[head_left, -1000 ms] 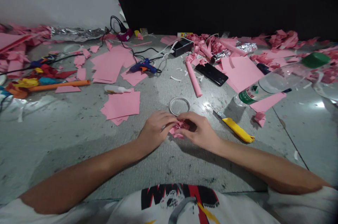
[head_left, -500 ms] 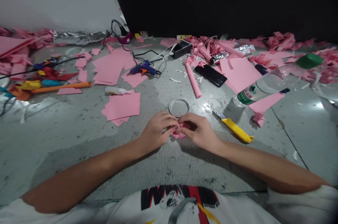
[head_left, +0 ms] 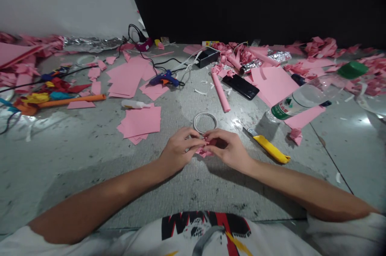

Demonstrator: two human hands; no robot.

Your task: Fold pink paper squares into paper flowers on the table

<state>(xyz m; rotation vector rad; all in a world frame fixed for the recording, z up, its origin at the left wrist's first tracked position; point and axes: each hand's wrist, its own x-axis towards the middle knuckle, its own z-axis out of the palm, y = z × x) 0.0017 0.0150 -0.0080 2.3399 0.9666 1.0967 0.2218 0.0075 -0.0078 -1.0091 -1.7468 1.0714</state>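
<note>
Both the left hand [head_left: 180,148] and the right hand [head_left: 231,149] pinch one crumpled pink paper [head_left: 204,153] between thumb and fingertips. It sits between them, just this side of the tape ring [head_left: 194,122] on the table [head_left: 187,195]. Rightward, apart, lies a yellow cutter [head_left: 272,149].

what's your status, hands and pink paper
Left hand, right hand: both on crumpled pink paper. White ring close beyond. Yellow cutter off to right.
</note>
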